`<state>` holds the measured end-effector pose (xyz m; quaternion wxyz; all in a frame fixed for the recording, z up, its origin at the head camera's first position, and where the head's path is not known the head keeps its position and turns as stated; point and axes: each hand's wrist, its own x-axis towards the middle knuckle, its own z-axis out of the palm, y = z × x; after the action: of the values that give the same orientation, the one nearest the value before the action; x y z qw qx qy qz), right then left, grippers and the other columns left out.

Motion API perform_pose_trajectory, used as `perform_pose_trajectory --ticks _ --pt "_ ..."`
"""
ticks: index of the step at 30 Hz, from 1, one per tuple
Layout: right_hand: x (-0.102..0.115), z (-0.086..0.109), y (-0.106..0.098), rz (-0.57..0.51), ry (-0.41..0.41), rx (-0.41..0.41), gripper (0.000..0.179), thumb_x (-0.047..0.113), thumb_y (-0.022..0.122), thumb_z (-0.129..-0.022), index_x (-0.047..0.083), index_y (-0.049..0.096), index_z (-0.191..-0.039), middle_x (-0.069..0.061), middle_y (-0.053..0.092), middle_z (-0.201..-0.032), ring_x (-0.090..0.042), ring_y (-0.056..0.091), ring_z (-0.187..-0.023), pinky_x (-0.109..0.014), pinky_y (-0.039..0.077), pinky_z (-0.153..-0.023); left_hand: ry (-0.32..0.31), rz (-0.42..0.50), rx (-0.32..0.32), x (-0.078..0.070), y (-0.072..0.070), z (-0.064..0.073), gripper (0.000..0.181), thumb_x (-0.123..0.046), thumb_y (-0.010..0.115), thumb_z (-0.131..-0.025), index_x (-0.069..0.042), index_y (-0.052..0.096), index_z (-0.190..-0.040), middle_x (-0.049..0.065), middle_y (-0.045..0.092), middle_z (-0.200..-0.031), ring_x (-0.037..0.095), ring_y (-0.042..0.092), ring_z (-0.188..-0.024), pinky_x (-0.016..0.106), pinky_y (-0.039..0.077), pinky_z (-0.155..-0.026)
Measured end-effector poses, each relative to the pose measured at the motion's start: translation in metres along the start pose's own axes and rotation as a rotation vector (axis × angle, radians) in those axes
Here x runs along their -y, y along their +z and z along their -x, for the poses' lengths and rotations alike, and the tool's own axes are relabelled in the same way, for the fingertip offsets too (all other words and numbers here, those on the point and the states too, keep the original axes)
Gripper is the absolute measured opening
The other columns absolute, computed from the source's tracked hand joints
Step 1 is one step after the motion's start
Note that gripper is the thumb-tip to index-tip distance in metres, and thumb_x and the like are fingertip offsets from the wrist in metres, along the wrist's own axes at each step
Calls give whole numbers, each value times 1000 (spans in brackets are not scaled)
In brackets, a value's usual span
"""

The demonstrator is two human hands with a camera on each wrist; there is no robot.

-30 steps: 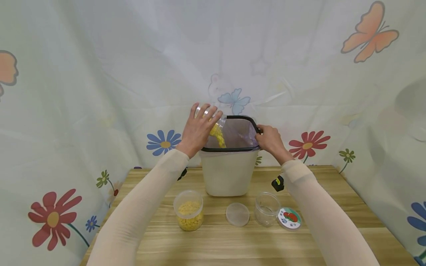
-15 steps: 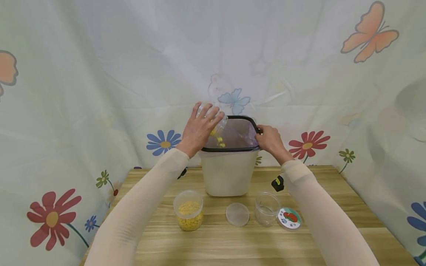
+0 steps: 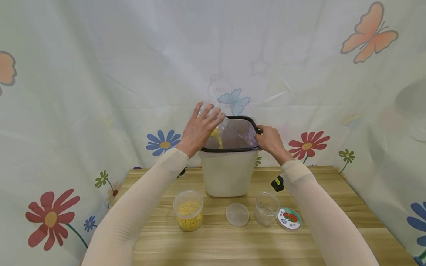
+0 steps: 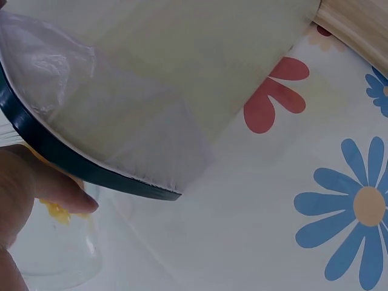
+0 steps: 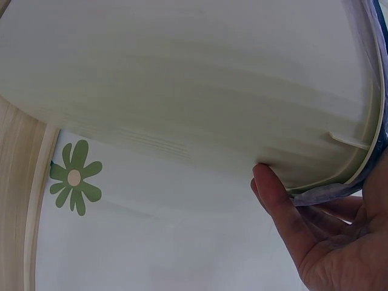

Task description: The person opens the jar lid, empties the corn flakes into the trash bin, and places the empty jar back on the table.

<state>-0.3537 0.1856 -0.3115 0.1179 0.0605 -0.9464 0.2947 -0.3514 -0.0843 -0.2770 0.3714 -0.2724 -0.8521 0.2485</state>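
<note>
Pale fabric printed with flowers and butterflies [image 3: 100,85] hangs round a wood-grain table [image 3: 233,245], on which a cream waste bin [image 3: 229,175] stands upright with a dark rim [image 3: 229,150] and a thin, lilac-tinted liner [image 3: 245,131]. Small yellow pieces [image 3: 219,139] drop in a narrow stream from a tilted clear jar [image 3: 224,123], its mouth over the left part of the bin's opening.

To pour well, I would keep the mouth inside the rim, tip gradually so that the pieces do not scatter, and hold the bin steady from the other side.

The left hand [image 3: 198,129] is clamped on the jar from above, its fingers spread across it with gaps between them; in the left wrist view the thumb [image 4: 66,194] lies along the wall, just beside the rim. The right hand [image 3: 269,138] grips the bin's right-hand edge, fingers curled round the rim and liner; the right wrist view shows one fingertip near the outer wall, though shadow makes it hard to tell how firmly it presses.

Nearer the person stand a tub [image 3: 188,191] part-filled with similar yellow pieces, a translucent lid [image 3: 237,214], a second clear jar [image 3: 267,211] and, just beside it, a tomato-printed lid [image 3: 289,218].
</note>
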Motion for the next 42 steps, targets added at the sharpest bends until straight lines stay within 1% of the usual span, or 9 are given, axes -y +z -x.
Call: perform_pose_trajectory --ticks 3,7,12,16,22,28,31,35,42 --pt "0 0 0 -6 5 -1 51 16 45 -97 4 44 -147 -24 58 -137 -36 67 -97 -36 55 -68 13 -35 16 1 -2 0 91 -20 78 -81 -28 24 -154 1 31 -158 28 22 -149 55 9 -123" --pt "0 0 0 -17 13 1 52 16 45 -96 4 44 -147 -24 57 -136 -34 69 -91 -33 56 -65 34 -75 17 1 -2 1 93 -23 80 -80 -27 24 -154 1 30 -159 27 23 -149 55 10 -123" --pt "0 0 1 -27 16 7 52 16 45 -97 4 43 -147 -24 57 -136 -31 70 -84 -30 57 -61 63 -104 10 2 -2 1 97 -26 82 -77 -27 23 -154 1 30 -158 27 21 -149 54 9 -123" --pt "0 0 1 -21 10 4 52 16 45 -97 4 44 -147 -24 57 -136 -30 70 -83 -30 56 -61 91 -131 -8 3 -2 1 97 -27 83 -76 -28 24 -154 0 30 -158 26 23 -149 54 9 -124" --pt "0 0 0 -11 5 4 52 16 44 -96 3 43 -147 -24 57 -137 -31 69 -86 -29 53 -60 134 -183 -1 4 -1 1 99 -28 82 -77 -29 21 -155 1 27 -160 26 22 -150 54 7 -124" --pt "1 1 0 -21 12 2 52 15 45 -96 3 43 -147 -25 57 -136 -30 70 -83 -29 55 -59 181 -238 -7 4 -5 1 97 -29 81 -79 -29 22 -155 -1 28 -160 25 20 -151 54 7 -124" --pt "1 0 0 -13 7 -4 52 15 45 -96 3 44 -147 -24 58 -136 -33 70 -89 -33 57 -63 199 -247 -10 4 -7 0 98 -31 81 -79 -30 20 -156 -1 27 -161 26 18 -152 55 4 -124" --pt "0 0 0 9 -6 -11 52 14 44 -96 3 44 -146 -24 58 -136 -36 68 -99 -38 57 -70 214 -271 0 4 -7 -2 101 -35 81 -78 -30 17 -157 1 25 -161 26 16 -152 57 1 -123" --pt "-1 0 0 8 -11 -8 52 14 44 -96 3 44 -147 -25 58 -136 -36 68 -97 -37 57 -69 261 -334 11 7 -6 -2 102 -37 80 -78 -29 16 -157 4 24 -160 27 19 -151 58 1 -123"
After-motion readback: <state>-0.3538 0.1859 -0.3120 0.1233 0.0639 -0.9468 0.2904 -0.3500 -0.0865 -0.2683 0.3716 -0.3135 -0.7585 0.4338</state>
